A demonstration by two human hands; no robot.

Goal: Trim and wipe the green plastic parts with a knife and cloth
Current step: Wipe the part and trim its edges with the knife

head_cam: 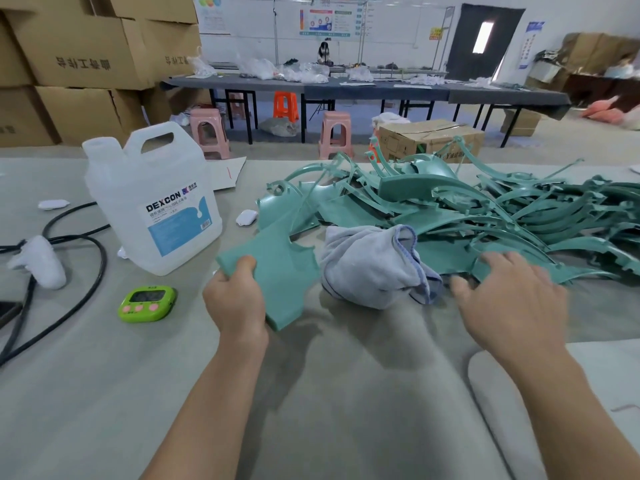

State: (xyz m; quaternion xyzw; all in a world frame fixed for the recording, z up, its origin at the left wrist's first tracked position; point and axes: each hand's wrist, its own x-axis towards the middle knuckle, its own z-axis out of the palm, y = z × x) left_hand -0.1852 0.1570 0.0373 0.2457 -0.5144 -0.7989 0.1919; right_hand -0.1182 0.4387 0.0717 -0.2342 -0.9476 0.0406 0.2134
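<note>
Risks first. No knife shows anywhere. If it lies under the cloth [367, 268] or in the pile of green parts [485, 209], a hand groping there could meet the blade. The pile is tangled, so tugging one strip may drag others with it. The jug [152, 202] stands at 10 o'clock of the held green panel [277, 271], and a wide swing could knock it.

Left hand [235, 299] grasps the panel at its near-left corner, thumb [246, 268] on top, fingers curled under. The panel runs from the grip toward 1 o'clock, its far end reaching the pile.

Right hand [512, 299] is released, fingers [498, 261] spread flat over the pile's near edge, holding nothing; contact unclear. The cloth lies bunched at its 9 o'clock, between both hands.
</note>
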